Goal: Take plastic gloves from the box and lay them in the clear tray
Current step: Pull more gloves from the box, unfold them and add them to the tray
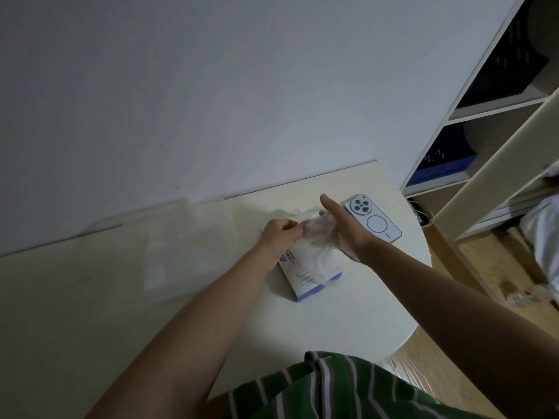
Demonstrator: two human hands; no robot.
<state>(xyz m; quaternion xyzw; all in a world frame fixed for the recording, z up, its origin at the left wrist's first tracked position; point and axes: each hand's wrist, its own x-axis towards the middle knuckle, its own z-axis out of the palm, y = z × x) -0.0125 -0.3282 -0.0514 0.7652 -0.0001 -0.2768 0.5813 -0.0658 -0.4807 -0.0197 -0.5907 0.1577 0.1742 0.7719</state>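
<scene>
A white and blue glove box (305, 278) lies flat on the pale table. Above its far end both hands hold a crumpled clear plastic glove (316, 237). My left hand (279, 234) pinches the glove's left edge with curled fingers. My right hand (344, 228) grips its right side, thumb pointing up and away. The glove hangs down onto the box top. A clear plastic tray (217, 237) sits to the left of the box against the wall, with thin clear plastic lying inside it.
A white phone (378, 220) lies face down just right of my right hand, near the table's rounded edge (423, 300). A white wall runs along the table's back. Open shelves (484, 140) stand at the right, above a wooden floor.
</scene>
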